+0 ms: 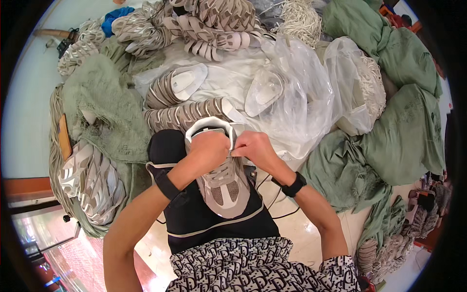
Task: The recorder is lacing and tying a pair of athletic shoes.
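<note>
A beige and grey sneaker (224, 192) lies across my lap, its toe pointing toward me and its white-lined collar facing away. Over the tongue, my left hand (210, 152) is curled closed, with its fingertips hidden at the shoe opening. My right hand (256, 150) pinches at the right edge of the collar beside the top of the lacing. Whatever sits between those fingertips is too small to make out. Laces run across the front of the shoe.
Beyond my knees, stacked shoe uppers (187, 117) and white insoles (188, 80) lie on pale sheeting, beside clear plastic bags (301, 92). Green cloth sacks (404, 136) flank both sides. Bundled uppers (92, 185) are at left, and a cream lace bundle (299, 22) is at the back.
</note>
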Demonstrator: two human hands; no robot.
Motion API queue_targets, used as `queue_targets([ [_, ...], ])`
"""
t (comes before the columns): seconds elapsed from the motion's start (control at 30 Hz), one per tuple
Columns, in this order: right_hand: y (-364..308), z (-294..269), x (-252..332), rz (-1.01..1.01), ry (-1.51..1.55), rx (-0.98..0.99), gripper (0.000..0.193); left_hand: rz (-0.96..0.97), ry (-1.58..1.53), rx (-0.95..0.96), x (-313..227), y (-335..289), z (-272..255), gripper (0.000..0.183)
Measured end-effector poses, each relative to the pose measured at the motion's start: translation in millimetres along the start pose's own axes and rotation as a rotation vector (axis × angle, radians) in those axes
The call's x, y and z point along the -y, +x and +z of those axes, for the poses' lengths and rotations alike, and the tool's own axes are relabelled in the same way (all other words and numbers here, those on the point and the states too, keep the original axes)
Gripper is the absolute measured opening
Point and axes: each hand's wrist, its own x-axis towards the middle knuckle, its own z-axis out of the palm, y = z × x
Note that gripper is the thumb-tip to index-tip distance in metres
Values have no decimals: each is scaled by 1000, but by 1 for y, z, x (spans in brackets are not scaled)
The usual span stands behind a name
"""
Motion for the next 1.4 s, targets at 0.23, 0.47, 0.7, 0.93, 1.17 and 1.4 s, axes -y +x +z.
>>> queue_targets([
  [0.23, 11, -5, 6, 68, 155, -48, 45, 114, 248, 22, 2, 2, 7, 11],
  [0.47, 22, -14, -1, 98, 172, 128, 47, -248, -977, 259, 9, -63, -76, 13],
  [0.7, 24, 10, 71, -177, 82, -27, 15, -166, -1302, 22, 0, -85, -58, 10],
  [0.93, 33, -27, 1, 390, 714, -155, 15, 51, -2050, -393, 48, -94, -37, 17],
  [1.17, 10, -150, -168, 807, 666, -644, 16, 264, -1912, -1188, 210, -199, -76, 11],
  [1.4, -7, -161, -167, 776, -416, -99, 31, -409, 212, -1114, 155, -142, -58, 16],
])
